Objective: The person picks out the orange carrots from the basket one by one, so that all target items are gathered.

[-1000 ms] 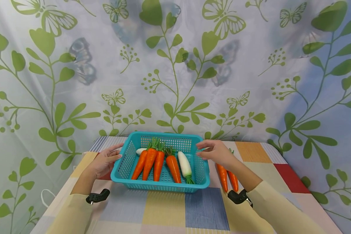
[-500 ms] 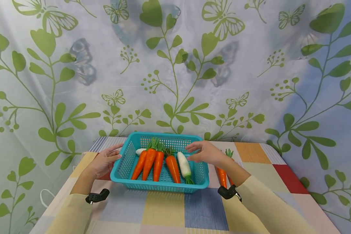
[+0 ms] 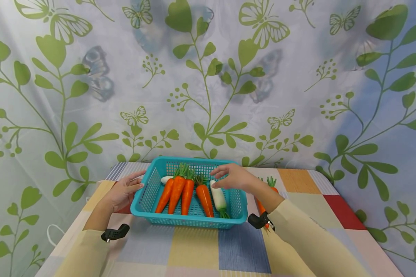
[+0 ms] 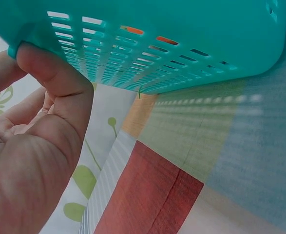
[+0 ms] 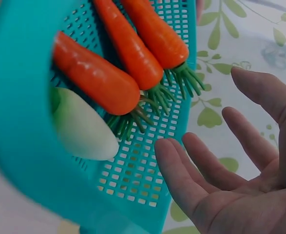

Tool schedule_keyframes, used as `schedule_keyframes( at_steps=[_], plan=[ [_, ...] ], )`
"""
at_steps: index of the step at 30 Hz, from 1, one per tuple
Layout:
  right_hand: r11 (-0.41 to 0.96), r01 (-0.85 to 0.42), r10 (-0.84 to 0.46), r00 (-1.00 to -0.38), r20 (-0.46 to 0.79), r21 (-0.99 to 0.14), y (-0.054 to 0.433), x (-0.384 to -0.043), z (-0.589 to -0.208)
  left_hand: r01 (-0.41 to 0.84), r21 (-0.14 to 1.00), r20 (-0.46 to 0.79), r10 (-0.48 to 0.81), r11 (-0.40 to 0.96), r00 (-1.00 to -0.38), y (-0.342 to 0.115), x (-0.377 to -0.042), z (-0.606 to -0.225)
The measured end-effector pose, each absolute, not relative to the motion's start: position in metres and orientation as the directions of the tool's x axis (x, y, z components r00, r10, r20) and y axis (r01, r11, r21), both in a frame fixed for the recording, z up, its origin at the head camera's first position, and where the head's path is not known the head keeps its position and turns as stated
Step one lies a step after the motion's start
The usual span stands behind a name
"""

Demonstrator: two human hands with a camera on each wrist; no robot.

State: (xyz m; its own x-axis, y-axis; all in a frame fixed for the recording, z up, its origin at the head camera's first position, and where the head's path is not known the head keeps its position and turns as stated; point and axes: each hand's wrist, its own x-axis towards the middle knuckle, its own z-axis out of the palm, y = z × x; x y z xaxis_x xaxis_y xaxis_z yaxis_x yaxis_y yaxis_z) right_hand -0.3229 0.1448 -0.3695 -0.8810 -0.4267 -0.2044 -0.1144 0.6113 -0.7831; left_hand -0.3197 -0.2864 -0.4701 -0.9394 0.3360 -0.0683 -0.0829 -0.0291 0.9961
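Note:
A turquoise plastic basket (image 3: 190, 220) stands on the table. Inside lie several orange carrots (image 3: 177, 192) with green tops, a white radish (image 3: 218, 198) on the right, and the tip of another white vegetable (image 3: 165, 179) at the left, mostly hidden by carrots. At the basket's left rim rests my left hand (image 3: 124, 190), fingers relaxed; the left wrist view shows a fingertip touching the rim. My right hand (image 3: 234, 179) hovers over the basket's right part, above the radish. In the right wrist view its fingers (image 5: 208, 165) are spread, with nothing between them.
To the right of the basket, carrots (image 3: 261, 207) lie on the checkered tablecloth (image 3: 194, 246), partly hidden by the right forearm. A leaf-and-butterfly curtain (image 3: 208, 96) hangs behind the table. A white cable (image 3: 52, 232) shows at the left edge.
My right hand has moved left, from beside the basket's right rim to above the radish. The left hand, the basket and its contents look still.

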Motion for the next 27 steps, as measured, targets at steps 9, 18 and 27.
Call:
schedule_keyframes(
  at_steps=[9, 18, 27],
  plan=[
    [0.527, -0.011, -0.442, -0.858, -0.263, -0.85, 0.135, -0.333, -0.37, -0.075, 0.996, -0.054, 0.356, -0.043, -0.933, -0.288, -0.32, -0.471],
    [0.484, 0.078, -0.446, -0.835, -0.322, -0.872, 0.124, -0.343, -0.378, -0.068, 0.997, -0.051, 0.358, -0.035, -0.932, -0.287, -0.318, -0.47],
    [0.512, 0.089, -0.455, -0.816, -0.357, -0.855, 0.115, -0.352, -0.387, -0.072, 0.997, -0.057, 0.353, -0.028, -0.934, -0.287, -0.32, -0.47]
  ],
)
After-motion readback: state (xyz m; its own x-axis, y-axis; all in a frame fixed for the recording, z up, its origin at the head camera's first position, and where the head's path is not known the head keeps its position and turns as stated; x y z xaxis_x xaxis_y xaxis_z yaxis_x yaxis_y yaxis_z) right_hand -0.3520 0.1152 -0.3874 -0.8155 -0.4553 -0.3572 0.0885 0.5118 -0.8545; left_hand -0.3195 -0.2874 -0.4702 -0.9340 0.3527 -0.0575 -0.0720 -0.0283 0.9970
